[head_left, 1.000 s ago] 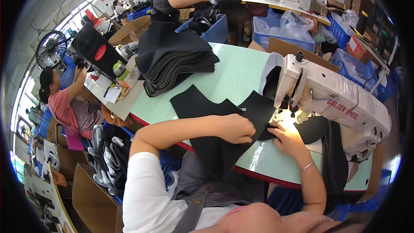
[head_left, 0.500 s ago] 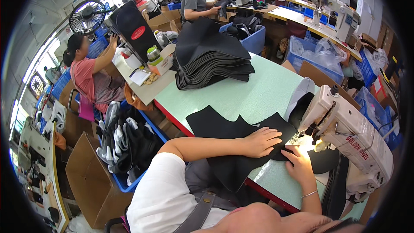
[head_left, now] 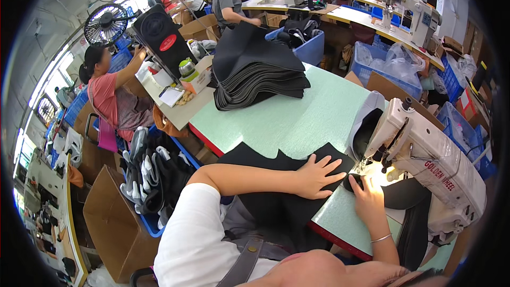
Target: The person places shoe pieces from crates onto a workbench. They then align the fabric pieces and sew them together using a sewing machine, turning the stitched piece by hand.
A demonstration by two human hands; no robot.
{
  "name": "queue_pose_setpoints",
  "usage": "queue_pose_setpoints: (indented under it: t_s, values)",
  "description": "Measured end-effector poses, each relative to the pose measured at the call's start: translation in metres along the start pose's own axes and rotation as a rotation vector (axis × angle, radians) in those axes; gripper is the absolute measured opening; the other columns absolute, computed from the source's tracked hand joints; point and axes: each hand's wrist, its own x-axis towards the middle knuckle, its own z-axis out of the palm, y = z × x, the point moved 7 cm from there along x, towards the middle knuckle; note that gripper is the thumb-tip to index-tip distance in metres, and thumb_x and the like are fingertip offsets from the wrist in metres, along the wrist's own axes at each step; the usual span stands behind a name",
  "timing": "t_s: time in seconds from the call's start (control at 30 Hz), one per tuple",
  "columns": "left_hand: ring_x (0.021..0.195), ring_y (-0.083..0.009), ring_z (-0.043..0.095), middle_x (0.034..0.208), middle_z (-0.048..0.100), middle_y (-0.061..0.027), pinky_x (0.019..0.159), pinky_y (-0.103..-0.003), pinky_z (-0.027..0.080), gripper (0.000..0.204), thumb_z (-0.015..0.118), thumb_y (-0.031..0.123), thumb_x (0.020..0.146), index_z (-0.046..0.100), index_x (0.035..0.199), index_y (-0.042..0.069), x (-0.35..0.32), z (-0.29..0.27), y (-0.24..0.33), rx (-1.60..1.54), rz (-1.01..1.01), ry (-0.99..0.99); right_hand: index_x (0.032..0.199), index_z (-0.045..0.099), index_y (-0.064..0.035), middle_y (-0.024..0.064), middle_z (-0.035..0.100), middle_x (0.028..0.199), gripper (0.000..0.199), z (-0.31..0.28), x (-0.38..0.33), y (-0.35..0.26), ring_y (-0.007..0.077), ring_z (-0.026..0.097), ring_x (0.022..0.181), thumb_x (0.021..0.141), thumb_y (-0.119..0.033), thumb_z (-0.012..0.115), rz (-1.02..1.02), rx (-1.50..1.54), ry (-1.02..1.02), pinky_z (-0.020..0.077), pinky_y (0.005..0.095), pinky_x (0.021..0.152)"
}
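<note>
While the left hand (head_left: pixel 320 177) lies flat with fingers spread, the black panel (head_left: pixel 276 207) sits beneath it, reaching leftward under the forearm (head_left: pixel 249 179) and over the near edge of the tabletop (head_left: pixel 329 101); too much is covered to tell its long axis. Left is the nearer hand, on the panel's right end. The right hand (head_left: pixel 370 202) rests just off that end, bent fingers touching a smaller piece (head_left: pixel 351 183); whether they pinch, I cannot tell. Beyond stands the machine (head_left: pixel 419 154); farther, a stack (head_left: pixel 260 74).

Red lettering (head_left: pixel 439 175) marks the sewing machine (head_left: pixel 411 146); a speaker (head_left: pixel 153 27) (black) bears an oval label (head_left: pixel 168 42).
</note>
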Motion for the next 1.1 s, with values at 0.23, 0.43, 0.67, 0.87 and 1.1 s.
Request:
queue_pose_setpoints:
  t_s: [0.23,0.43,0.67,0.87,1.1]
  values:
    - [0.088,-0.0282,0.051,0.106,0.051,-0.0160,0.062,-0.037,0.044,0.058,0.066,0.044,0.077,0.055,0.119,0.005,0.057,0.010,0.009,-0.022,0.080,-0.061,0.105,0.067,-0.0045,0.0180,0.060,0.116,0.036,-0.003,-0.009,0.023,0.0328,0.062,0.095,0.070,-0.002,0.059,0.151,0.075,-0.045,0.0486,0.0432,0.081]
    - [0.100,-0.0289,0.050,0.113,0.051,-0.0148,0.086,-0.040,0.040,0.058,0.062,0.036,0.083,0.048,0.128,0.003,0.031,0.003,-0.002,-0.170,-0.076,0.113,0.109,0.062,0.0001,0.0166,0.059,0.116,0.042,-0.012,0.000,0.013,0.0347,0.058,0.103,0.068,0.000,0.060,0.061,0.193,0.035,0.0468,0.0427,0.087]
    - [0.137,-0.0317,0.027,0.145,0.034,-0.0183,0.112,-0.049,0.017,0.064,0.057,0.041,0.084,0.046,0.133,0.001,-0.004,-0.009,0.033,0.278,0.030,0.079,0.110,0.063,-0.0023,0.0157,0.061,0.115,0.040,-0.009,0.000,0.012,0.0322,0.059,0.106,0.069,-0.003,0.061,0.031,0.114,0.075,0.0481,0.0415,0.084]
    - [0.132,-0.0422,0.029,0.143,0.034,-0.0218,0.106,-0.056,0.026,0.066,0.060,0.037,0.083,0.043,0.135,0.000,0.010,0.008,0.032,0.074,-0.070,-0.046,0.115,0.060,-0.0001,0.0178,0.058,0.120,0.047,0.001,-0.002,0.017,0.0321,0.057,0.111,0.068,-0.001,0.062,0.134,0.087,0.051,0.0468,0.0420,0.088]
    - [0.140,-0.0392,0.016,0.151,0.022,-0.0188,0.108,-0.060,0.016,0.066,0.049,0.040,0.089,0.031,0.144,0.007,0.028,0.017,0.004,-0.168,0.065,-0.089,0.117,0.059,0.0001,0.0190,0.055,0.124,0.049,0.003,-0.004,0.025,0.0350,0.054,0.114,0.068,0.002,0.060,0.176,0.235,0.019,0.0427,0.0424,0.097]
